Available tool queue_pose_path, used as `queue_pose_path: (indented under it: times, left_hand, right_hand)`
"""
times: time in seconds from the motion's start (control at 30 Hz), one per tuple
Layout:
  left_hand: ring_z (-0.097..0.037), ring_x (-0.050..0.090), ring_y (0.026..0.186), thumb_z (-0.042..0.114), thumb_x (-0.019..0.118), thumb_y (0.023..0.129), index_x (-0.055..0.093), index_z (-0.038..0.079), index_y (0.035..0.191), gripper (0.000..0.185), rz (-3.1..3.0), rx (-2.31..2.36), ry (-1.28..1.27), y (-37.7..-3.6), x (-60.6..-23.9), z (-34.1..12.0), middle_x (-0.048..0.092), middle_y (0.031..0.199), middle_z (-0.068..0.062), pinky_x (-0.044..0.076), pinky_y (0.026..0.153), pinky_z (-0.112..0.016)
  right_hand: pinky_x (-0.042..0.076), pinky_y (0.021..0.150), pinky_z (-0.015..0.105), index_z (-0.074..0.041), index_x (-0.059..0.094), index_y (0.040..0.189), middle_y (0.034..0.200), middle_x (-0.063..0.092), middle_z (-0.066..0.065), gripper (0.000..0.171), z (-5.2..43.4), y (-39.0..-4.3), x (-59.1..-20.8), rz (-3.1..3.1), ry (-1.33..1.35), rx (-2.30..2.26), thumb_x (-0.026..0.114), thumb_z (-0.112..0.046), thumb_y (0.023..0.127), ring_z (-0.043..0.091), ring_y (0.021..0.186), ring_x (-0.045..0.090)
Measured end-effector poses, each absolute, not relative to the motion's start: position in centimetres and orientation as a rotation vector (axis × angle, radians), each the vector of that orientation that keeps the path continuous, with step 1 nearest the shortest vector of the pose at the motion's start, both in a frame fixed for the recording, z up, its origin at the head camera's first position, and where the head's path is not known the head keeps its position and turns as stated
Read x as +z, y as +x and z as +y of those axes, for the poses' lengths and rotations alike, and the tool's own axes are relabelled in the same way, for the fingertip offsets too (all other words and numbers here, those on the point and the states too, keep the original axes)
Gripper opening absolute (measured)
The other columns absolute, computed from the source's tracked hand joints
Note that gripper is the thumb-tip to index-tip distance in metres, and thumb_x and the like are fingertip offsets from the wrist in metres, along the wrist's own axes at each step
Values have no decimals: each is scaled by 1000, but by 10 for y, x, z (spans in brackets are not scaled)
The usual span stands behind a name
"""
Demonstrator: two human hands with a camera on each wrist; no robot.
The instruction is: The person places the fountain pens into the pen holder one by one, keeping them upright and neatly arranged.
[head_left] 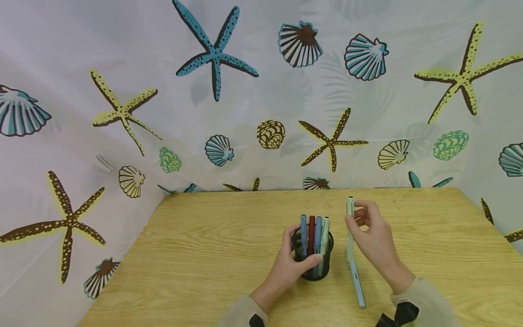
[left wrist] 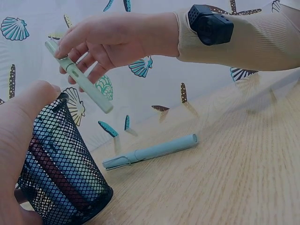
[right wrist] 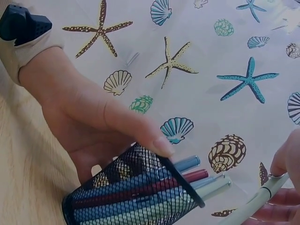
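My left hand [head_left: 286, 268] grips a black mesh pen holder [head_left: 327, 258], fingers round its far side and thumb across the near side. Inside stand blue pens, a dark red pen [head_left: 312, 231] and a light green pen [head_left: 324, 234]. To the right of the holder, my right hand [head_left: 373, 238] pinches another light green pen [left wrist: 86, 85] between thumb and fingers, raised above the table. A light blue pen [head_left: 357, 284] lies on the table below that hand, with a gap between it and the holder in the left wrist view.
The wooden table [head_left: 204, 254] stretches out on both sides of the hands. Behind and beside it hangs a pale cloth [head_left: 245, 100] printed with starfish and shells. A black device [left wrist: 211, 26] is strapped over the right sleeve.
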State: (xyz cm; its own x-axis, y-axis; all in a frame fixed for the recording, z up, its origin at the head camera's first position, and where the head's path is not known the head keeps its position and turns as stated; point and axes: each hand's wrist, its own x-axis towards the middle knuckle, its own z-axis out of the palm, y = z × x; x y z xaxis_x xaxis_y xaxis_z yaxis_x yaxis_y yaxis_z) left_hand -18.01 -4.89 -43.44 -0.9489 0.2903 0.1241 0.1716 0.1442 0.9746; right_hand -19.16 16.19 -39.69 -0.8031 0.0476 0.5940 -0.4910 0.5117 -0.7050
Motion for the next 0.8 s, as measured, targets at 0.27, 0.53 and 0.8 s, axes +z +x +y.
queue_pose_path:
  times: [0.27,0.53,0.8]
  left_hand:
    - [-32,38,121,28,69,84,24,20,141,74,2323,1922,460,-180,-432,-48,38,133,-11,38,90,-55]
    - [-32,38,122,29,69,84,24,20,141,74,2322,1919,456,-179,-432,-48,37,134,-11,37,90,-55]
    - [-32,39,120,27,69,84,23,19,141,74,2318,1925,454,-181,-436,-47,39,132,-11,38,90,-54]
  right_hand:
    - [44,57,23,-3,50,116,87,60,7,31,151,-195,-384,-2100,401,1335,63,-6,88,12,71,58]
    - [47,55,20,-3,49,118,90,59,8,32,142,-197,-375,-2056,396,1383,62,-7,89,10,74,57]
    - [45,55,19,-3,48,120,92,57,9,33,132,-199,-373,-1999,395,1418,61,-8,90,12,76,56]
